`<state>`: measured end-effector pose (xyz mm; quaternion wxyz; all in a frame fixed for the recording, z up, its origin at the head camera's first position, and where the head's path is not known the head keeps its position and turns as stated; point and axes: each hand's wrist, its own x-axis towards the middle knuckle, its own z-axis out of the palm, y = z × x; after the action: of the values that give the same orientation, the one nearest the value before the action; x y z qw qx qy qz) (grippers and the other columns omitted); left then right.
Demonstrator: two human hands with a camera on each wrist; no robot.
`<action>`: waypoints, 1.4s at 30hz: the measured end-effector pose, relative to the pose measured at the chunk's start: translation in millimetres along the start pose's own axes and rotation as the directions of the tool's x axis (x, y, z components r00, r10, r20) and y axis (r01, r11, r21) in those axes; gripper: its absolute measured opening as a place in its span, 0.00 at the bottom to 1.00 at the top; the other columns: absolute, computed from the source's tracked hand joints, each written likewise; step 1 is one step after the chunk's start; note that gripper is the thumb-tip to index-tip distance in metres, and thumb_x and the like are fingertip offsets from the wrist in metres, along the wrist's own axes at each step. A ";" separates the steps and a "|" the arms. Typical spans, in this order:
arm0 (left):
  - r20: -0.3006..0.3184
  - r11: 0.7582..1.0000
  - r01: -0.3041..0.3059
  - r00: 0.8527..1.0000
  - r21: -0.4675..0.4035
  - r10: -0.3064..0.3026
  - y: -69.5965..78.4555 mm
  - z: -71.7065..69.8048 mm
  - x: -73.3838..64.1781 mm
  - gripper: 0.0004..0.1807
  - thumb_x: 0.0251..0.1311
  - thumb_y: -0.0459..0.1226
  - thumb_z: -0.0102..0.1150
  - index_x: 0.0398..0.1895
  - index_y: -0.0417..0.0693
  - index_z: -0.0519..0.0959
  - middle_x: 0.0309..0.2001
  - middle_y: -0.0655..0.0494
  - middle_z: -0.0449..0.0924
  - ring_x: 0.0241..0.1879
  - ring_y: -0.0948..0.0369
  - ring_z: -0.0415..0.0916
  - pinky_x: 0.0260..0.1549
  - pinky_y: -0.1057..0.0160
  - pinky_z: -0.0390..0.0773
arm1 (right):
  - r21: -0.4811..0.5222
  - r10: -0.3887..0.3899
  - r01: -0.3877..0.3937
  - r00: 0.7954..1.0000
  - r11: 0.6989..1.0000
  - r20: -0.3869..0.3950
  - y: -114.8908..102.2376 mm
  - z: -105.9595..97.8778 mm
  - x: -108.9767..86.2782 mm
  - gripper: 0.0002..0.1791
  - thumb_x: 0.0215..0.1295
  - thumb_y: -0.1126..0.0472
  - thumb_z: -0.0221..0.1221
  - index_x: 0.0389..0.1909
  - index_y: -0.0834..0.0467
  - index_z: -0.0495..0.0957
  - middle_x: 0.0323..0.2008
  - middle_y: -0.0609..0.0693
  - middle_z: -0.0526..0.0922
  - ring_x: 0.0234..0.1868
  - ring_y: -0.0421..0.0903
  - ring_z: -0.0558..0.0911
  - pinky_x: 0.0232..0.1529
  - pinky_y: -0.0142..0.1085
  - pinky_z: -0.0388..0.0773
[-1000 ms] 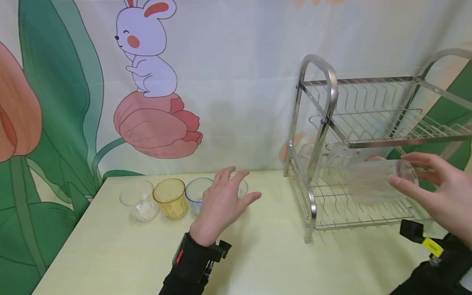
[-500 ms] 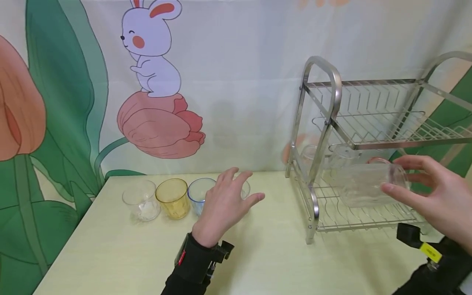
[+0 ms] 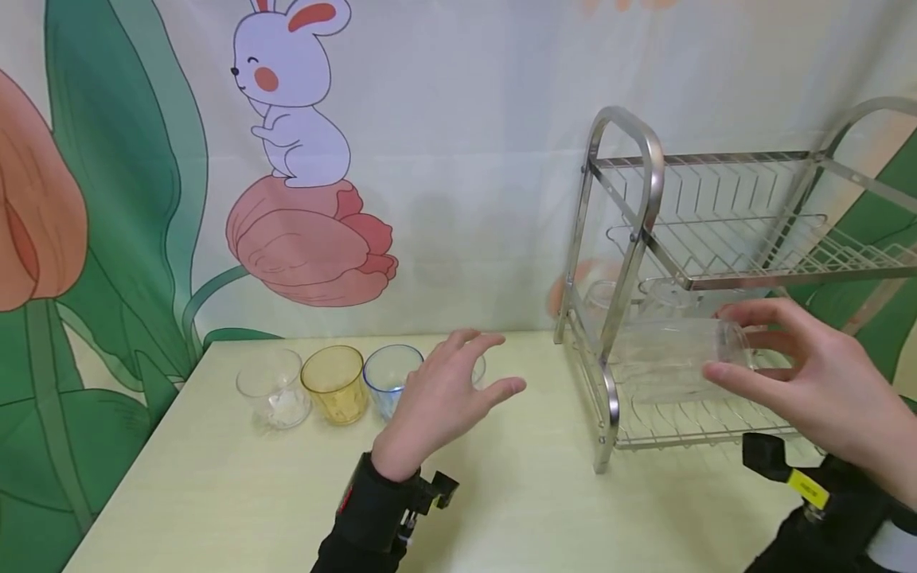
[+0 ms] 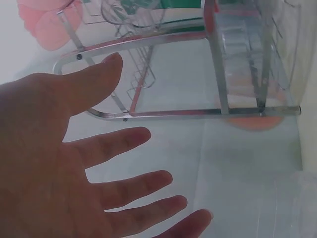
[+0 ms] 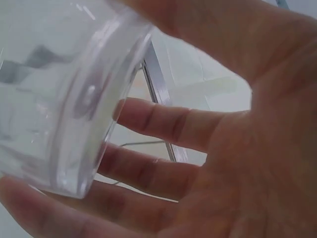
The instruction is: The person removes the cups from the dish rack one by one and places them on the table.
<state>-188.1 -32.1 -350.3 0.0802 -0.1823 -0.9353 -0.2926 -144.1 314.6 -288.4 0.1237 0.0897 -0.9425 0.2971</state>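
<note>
My right hand (image 3: 809, 378) grips a clear drinking glass (image 3: 669, 362) by its thick base end. The glass lies sideways in the air before the lower tier of a metal dish rack (image 3: 622, 294), its other end pointing left. In the right wrist view, the thumb and fingers curl round the end of the clear glass (image 5: 34, 104). My left hand (image 3: 440, 402) hovers with fingers spread, holding nothing. Beyond it stand a blue-rimmed glass (image 3: 387, 378) and another clear glass (image 3: 479, 369), both partly hidden by that hand.
A yellow glass (image 3: 334, 390) and a clear glass (image 3: 268, 386) stand farther left in the row on the pale table (image 3: 215, 493). Glassware (image 3: 666, 301) sits toward the back of the rack's lower tier. A printed cloth (image 3: 466, 159) hangs behind the table.
My right hand has moved left along the rack, carrying the sideways glass with it. The left hand has shifted slightly to the right.
</note>
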 end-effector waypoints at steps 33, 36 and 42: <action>-0.017 0.892 -0.008 1.000 -0.453 0.000 2.8 -32.6 -0.8 0.30 0.62 0.56 0.64 0.67 0.67 0.70 0.62 0.71 0.65 0.60 0.66 0.64 0.45 0.61 0.75 | 0.339 -0.190 0.164 0.981 0.926 0.047 -35.6 35.5 8.6 0.27 0.64 0.57 0.67 0.61 0.49 0.68 0.59 0.42 0.68 0.57 0.44 0.74 0.44 0.34 0.78; -0.019 0.879 -0.011 1.000 -0.477 0.003 4.9 -31.2 0.7 0.30 0.62 0.56 0.64 0.66 0.67 0.70 0.63 0.72 0.64 0.61 0.67 0.63 0.47 0.61 0.75 | 0.373 -0.194 0.159 0.979 0.914 0.057 -38.3 39.5 10.6 0.27 0.64 0.57 0.66 0.61 0.50 0.67 0.60 0.43 0.68 0.58 0.44 0.74 0.44 0.36 0.79; -0.023 0.860 -0.026 1.000 -0.510 0.017 8.8 -27.8 2.8 0.29 0.62 0.55 0.64 0.66 0.67 0.70 0.63 0.72 0.63 0.61 0.67 0.63 0.49 0.60 0.74 | 0.440 -0.193 0.149 0.980 0.886 0.057 -43.0 47.4 12.3 0.27 0.64 0.57 0.66 0.62 0.51 0.67 0.61 0.44 0.67 0.58 0.45 0.74 0.45 0.38 0.79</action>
<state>-186.0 -40.6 -322.3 0.0405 -0.2050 -0.8218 -0.5300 -153.8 251.1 -299.3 0.0792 0.2123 -0.8462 0.4823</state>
